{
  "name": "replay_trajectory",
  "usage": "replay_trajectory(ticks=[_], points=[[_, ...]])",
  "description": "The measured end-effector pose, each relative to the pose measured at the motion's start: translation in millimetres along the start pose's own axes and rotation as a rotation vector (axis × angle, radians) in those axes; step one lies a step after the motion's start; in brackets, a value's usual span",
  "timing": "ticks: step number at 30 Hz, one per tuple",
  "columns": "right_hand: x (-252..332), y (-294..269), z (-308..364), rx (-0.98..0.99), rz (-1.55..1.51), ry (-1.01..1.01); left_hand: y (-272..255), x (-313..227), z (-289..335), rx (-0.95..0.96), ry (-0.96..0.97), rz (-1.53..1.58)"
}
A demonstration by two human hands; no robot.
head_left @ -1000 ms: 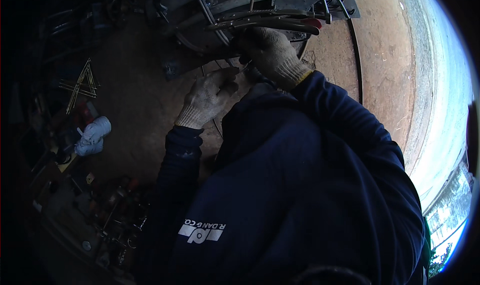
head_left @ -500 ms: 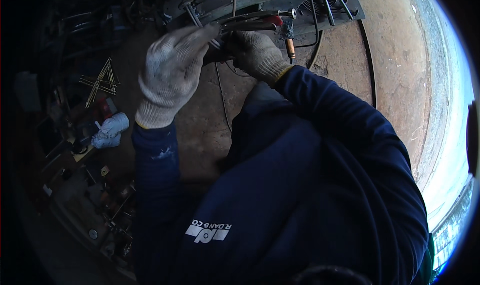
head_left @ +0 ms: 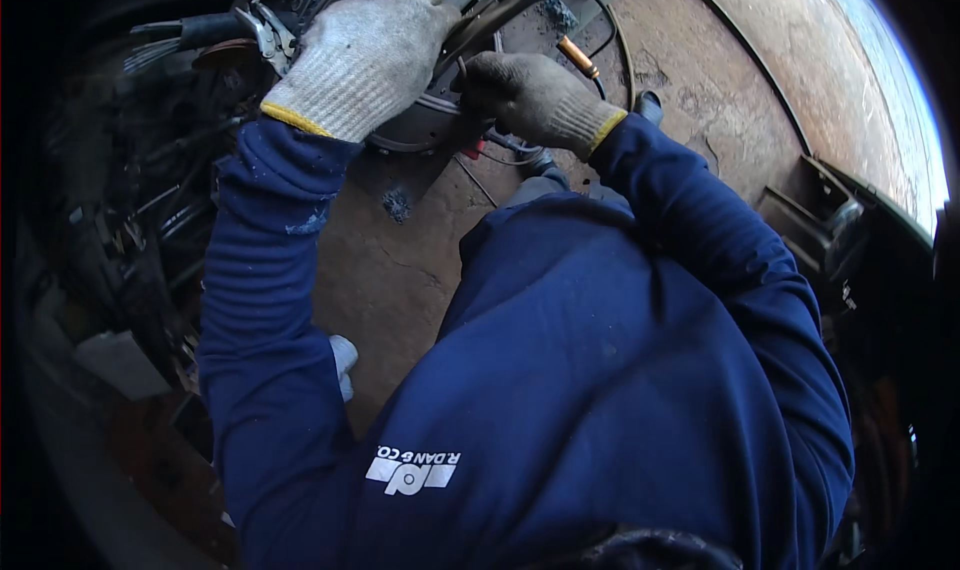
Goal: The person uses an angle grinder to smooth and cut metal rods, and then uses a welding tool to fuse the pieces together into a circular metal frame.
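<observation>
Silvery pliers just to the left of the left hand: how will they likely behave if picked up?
The pliers should feel stiff and fairly heavy for their size, as they look like metal. Their uneven, branching shape probably keeps them from rolling. They might catch when lifted, since dark parts crowd them close to the left hand.

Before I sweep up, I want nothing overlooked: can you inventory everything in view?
Red-tipped bar: one, dark, top centre.
Handle: one, orange-brown, upper right of centre.
Locking pliers: one, silver, upper left.
Thin rods: several, grey, upper left.
Long cable: one, black, upper right.
Bundle: one, white, left of centre.
Flat piece: one, whitish, lower left.
Metal clutter: uncountable, dark, left side.
Floor: one, brown, beneath.
Jacket: one, navy, lower centre.
Left hand: one, white glove, upper left.
Right hand: one, greyish glove, top centre.
</observation>
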State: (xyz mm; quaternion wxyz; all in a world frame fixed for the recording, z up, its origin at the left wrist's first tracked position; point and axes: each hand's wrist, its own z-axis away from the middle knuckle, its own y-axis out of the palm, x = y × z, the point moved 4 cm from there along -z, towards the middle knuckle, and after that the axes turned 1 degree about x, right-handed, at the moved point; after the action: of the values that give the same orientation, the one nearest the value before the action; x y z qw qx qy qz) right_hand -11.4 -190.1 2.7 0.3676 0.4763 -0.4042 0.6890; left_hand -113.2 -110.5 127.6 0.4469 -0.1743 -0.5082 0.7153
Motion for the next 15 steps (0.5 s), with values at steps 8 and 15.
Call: replay_trajectory(ticks=[8,15], points=[[-24.6,1.8,29.9,-0.429,-0.501,-0.026,1.7,6.2,6.0,-0.111,0.143,-0.094],[-106.8,16.4,85.5,-0.647,-0.688,0.149,-26.5,-24.3,13.9,-0.160,0.097,-0.101]])
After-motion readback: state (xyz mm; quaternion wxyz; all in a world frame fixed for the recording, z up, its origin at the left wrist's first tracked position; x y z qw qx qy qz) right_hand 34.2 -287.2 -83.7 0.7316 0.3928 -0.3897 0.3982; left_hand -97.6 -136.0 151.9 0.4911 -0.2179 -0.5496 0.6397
